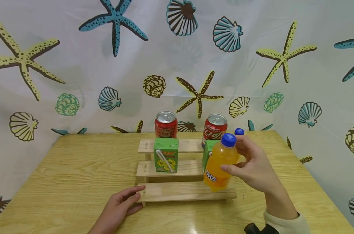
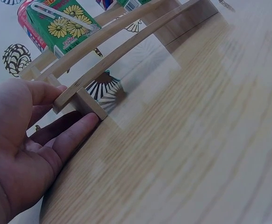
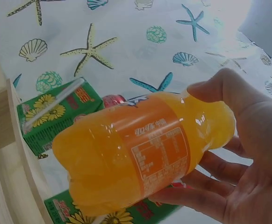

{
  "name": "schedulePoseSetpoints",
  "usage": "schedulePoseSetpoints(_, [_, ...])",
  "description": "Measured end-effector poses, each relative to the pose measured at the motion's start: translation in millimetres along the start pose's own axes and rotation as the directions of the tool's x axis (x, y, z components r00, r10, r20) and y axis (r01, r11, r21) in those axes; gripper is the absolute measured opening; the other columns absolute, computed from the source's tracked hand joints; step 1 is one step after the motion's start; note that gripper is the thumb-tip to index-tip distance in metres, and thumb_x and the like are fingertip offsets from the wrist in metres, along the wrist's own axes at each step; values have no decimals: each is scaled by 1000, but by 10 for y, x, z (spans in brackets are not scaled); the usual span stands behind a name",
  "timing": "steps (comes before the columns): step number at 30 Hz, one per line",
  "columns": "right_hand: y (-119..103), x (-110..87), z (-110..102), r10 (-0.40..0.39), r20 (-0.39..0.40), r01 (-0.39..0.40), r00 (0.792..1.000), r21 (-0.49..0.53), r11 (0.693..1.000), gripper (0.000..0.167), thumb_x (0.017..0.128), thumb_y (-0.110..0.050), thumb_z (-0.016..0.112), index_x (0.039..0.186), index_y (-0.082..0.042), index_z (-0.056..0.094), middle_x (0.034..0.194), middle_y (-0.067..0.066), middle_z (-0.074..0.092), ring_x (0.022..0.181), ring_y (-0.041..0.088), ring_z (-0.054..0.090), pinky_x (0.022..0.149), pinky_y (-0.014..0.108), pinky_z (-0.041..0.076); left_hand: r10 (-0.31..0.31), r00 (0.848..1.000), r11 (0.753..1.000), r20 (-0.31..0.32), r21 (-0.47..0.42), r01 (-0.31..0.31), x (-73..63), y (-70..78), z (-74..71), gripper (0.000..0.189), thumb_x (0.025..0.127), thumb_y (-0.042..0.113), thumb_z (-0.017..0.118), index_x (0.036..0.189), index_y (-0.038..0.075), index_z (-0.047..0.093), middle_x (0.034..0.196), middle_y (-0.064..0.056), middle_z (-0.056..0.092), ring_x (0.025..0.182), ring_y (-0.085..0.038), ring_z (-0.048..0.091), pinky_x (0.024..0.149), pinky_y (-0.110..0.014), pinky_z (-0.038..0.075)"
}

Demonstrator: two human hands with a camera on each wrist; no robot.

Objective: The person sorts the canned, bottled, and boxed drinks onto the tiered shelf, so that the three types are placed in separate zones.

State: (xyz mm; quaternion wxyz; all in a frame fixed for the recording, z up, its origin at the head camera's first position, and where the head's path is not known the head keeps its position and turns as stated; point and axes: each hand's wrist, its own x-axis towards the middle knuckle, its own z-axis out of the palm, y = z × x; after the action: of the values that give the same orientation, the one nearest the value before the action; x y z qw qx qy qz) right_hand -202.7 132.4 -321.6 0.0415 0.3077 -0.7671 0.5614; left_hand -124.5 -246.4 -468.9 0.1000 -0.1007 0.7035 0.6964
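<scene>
My right hand (image 1: 254,167) grips a bottle of orange soda (image 1: 219,164) with a blue cap, thumb on one side and fingers on the other. The bottle is tilted, its base overlapping the right end of the lowest step in the head view. At the left end of that step, my left hand (image 1: 121,204) holds the three-step wooden rack (image 1: 180,191) between thumb and fingers. A green drink box (image 1: 166,156) with a straw stands on the middle step; another green box (image 1: 206,154) is partly hidden behind the bottle.
Two red soda cans, a left one (image 1: 166,126) and a right one (image 1: 213,130), stand on the top step. A second blue cap (image 1: 239,131) shows behind my right hand. The wooden table (image 1: 86,169) meets a shell-and-starfish patterned cloth (image 1: 130,74) at the back.
</scene>
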Motion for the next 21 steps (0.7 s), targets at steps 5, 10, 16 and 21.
schedulePoseSetpoints(5, [-10,9,117,25,-14,-25,1000,21,999,61,79,3,81,132,-10,54,126,16,64,109,14,67,74,39,64,0,1000,1000,-5,0,0,5,6,4,46,103,25,57,144,4,54,158,-22,35,131,-32,55,94,-34,58])
schedulePoseSetpoints(10, [-2,19,202,17,-38,-15,999,41,999,60,78,3,82,130,-9,55,124,15,65,107,14,68,72,38,64,-3,1000,1000,-6,0,3,3,6,4,45,103,25,57,144,4,54,158,-22,35,131,-33,55,94,-35,58])
schedulePoseSetpoints(16, [1,32,291,7,-48,-4,999,67,998,60,79,2,82,131,-9,57,122,14,66,105,16,68,71,37,64,-13,999,1000,-39,-4,13,2,3,15,40,104,20,56,141,5,57,156,-21,38,131,-33,55,93,-35,59])
schedulePoseSetpoints(21, [3,43,377,12,-58,-7,998,75,997,60,78,0,83,132,-10,57,124,13,66,105,18,68,71,37,64,-9,999,1000,-47,-6,9,6,1,23,39,104,18,56,140,6,58,156,-21,39,130,-33,56,92,-35,59])
